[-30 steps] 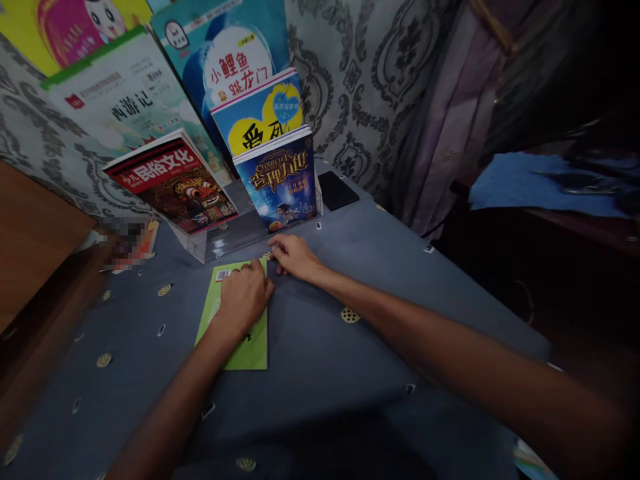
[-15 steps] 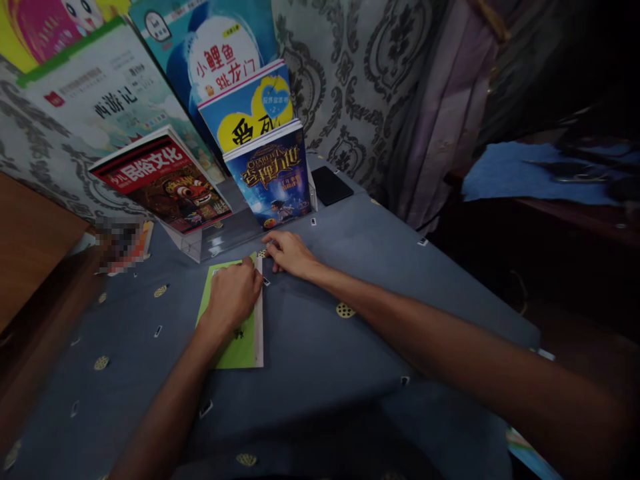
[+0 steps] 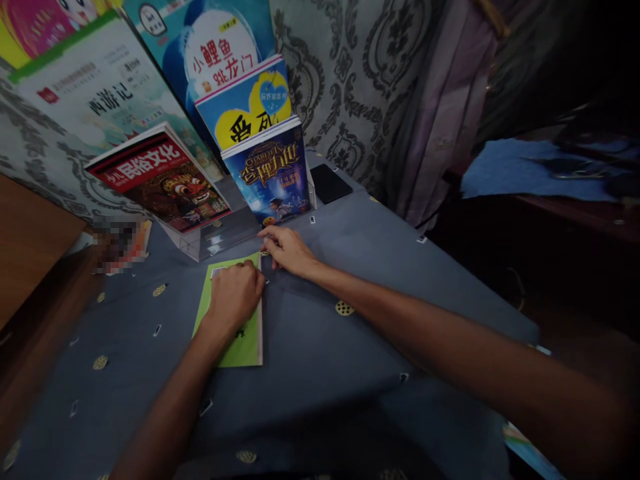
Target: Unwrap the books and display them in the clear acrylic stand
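A thin green book (image 3: 243, 343) lies flat, back cover up, on the blue-grey cloth (image 3: 320, 333) of the table. My left hand (image 3: 234, 297) rests on its upper half with the fingers curled round the book's right edge. Just right of the book's top corner, my right hand (image 3: 287, 250) lies on the cloth, fingers bent and pressed down by that corner. What the fingertips touch is hidden. Directly behind both hands a clear stand (image 3: 220, 233) holds a dark blue book (image 3: 273, 173) and a red book (image 3: 160, 177).
More books lean on the patterned wall behind the stand: a yellow-and-blue one (image 3: 245, 100), a teal one (image 3: 210, 47) and a white one (image 3: 100, 93). A black phone (image 3: 330, 183) lies right of the stand. A wooden surface (image 3: 30, 247) is at left, a curtain (image 3: 440, 113) at right.
The green book's right edge lifted a little off the cloth, showing its page edge, then dropped back lower. Both hands stayed at the book's top corner; the view shifted slightly.
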A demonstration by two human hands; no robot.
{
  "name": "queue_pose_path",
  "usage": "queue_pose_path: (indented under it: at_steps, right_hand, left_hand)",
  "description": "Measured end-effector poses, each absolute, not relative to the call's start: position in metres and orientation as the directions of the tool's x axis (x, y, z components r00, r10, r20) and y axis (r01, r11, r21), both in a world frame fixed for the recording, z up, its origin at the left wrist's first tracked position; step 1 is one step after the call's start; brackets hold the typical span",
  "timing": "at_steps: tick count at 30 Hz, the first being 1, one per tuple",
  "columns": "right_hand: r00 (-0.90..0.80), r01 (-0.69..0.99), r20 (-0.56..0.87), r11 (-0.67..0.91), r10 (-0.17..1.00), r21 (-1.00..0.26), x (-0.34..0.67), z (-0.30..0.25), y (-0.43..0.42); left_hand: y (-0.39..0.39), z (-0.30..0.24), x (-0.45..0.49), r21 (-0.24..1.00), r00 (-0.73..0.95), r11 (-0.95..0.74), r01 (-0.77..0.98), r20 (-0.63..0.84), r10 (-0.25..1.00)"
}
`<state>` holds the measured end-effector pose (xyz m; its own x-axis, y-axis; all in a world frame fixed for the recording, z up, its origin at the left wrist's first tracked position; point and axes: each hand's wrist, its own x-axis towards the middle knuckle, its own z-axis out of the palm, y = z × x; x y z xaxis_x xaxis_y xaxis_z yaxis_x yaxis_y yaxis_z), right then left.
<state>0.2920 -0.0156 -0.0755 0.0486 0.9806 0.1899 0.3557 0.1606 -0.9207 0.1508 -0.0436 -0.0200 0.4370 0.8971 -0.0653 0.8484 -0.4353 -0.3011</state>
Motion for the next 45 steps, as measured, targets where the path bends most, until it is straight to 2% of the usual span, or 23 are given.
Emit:
queue_pose_path:
  at_steps: [5,9,12,16,19,22,26,31,34,39,45]
  right_hand:
    - [-0.042,0.418,0.228,0.225,0.973,-0.880,0.291,-0.074,-0.019]
    - [-0.130,0.624,0.237,0.265,0.963,-0.735,0.292,-0.073,-0.022]
    - [-0.138,0.717,0.220,0.251,0.966,-0.651,0.293,-0.070,-0.024]
    - [-0.143,0.784,0.184,0.225,0.972,-0.578,0.292,-0.064,-0.029]
    - [-0.143,0.819,0.180,0.218,0.973,-0.530,0.290,-0.063,-0.032]
    - [-0.169,0.844,0.182,0.237,0.969,-0.480,0.287,-0.063,-0.035]
    - [-0.258,0.857,0.172,0.307,0.951,-0.414,0.284,-0.060,-0.038]
    - [-0.297,0.820,0.173,0.344,0.939,-0.457,0.285,-0.063,-0.033]
    - [-0.337,0.769,0.188,0.385,0.923,-0.511,0.290,-0.066,-0.028]
    - [-0.389,0.671,0.212,0.433,0.897,-0.603,0.298,-0.067,-0.023]
    - [-0.454,0.613,0.229,0.489,0.861,-0.621,0.301,-0.068,-0.021]
  left_hand:
    - [-0.044,-0.026,0.150,-0.315,0.455,-0.455,0.833,-0.079,0.887]
    - [-0.045,-0.030,0.149,-0.325,0.457,-0.454,0.830,-0.072,0.887]
    - [-0.044,-0.027,0.145,-0.312,0.468,-0.464,0.829,-0.067,0.881]
    - [-0.044,-0.021,0.126,-0.212,0.498,-0.503,0.838,-0.079,0.864]
    - [-0.045,-0.025,0.092,-0.121,0.464,-0.468,0.875,-0.060,0.884]
    - [-0.044,-0.040,0.051,-0.068,0.395,-0.391,0.918,0.045,0.918]
    - [-0.050,-0.059,0.018,0.064,0.412,-0.424,0.903,0.144,0.900]
    - [-0.078,-0.058,0.033,0.011,0.363,-0.370,0.929,0.176,0.915]
    - [-0.102,-0.050,0.051,0.029,0.442,-0.452,0.892,0.158,0.883]
    - [-0.135,-0.037,0.076,0.080,0.696,-0.710,0.700,0.145,0.703]
    - [-0.143,-0.038,0.103,-0.097,0.870,-0.864,0.493,0.060,0.490]
